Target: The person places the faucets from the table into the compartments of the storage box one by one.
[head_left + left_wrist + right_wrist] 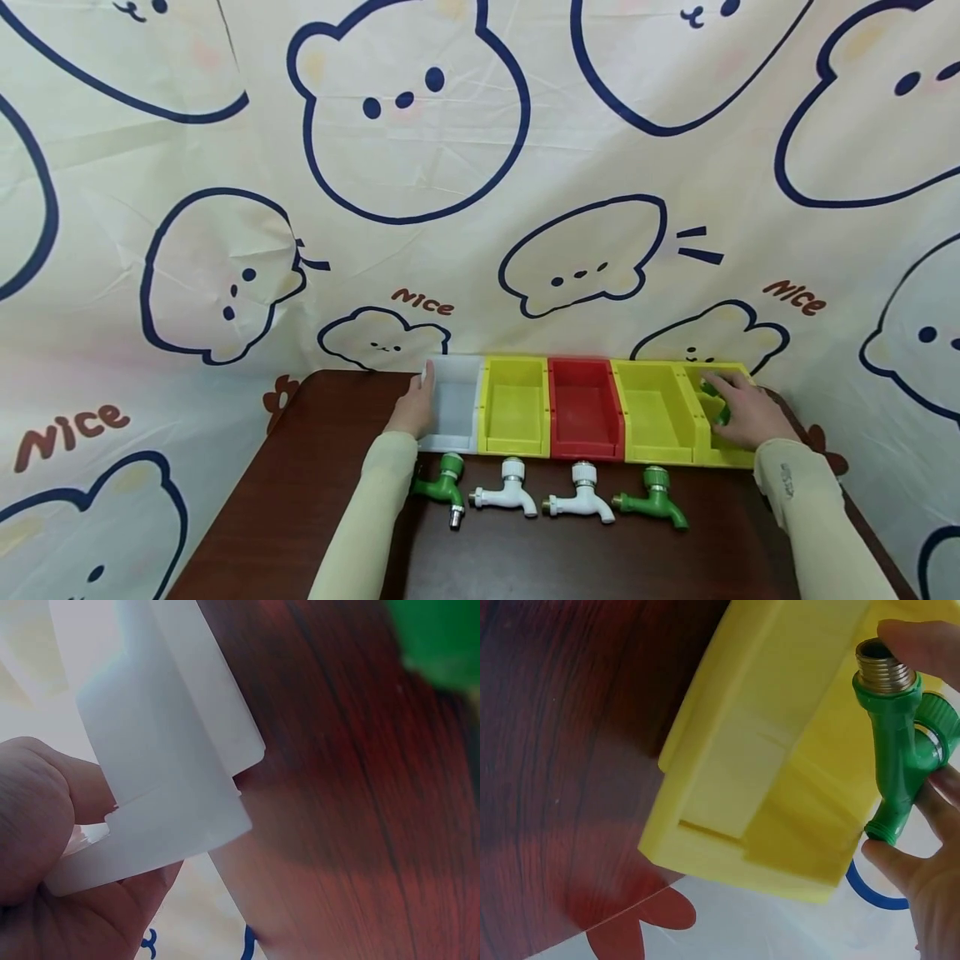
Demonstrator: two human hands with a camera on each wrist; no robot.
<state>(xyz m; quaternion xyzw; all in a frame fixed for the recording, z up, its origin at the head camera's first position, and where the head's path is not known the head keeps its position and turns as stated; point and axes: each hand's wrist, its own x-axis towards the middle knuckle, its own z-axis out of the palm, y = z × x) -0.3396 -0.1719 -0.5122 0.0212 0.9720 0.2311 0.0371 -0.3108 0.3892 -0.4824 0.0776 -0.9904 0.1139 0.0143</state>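
My right hand (752, 414) holds a green plastic tap (892, 742) with a brass threaded inlet over the far-right yellow bin (733, 457). In the right wrist view, thumb and fingertips touch the tap at both ends and along its side. At the other end of the row, my left hand (414, 408) grips the outer side wall of the whitish bin (456, 407), thumb on one face and fingers on the other. The left wrist view shows that bin's wall (157, 742) close up.
Between the end bins stand a yellow bin (514, 408), a red bin (587, 406) and another yellow bin (660, 412). In front lie a green tap with metal spout (447, 483), two white taps (510, 492) and a green tap (654, 500) on the brown table (525, 558).
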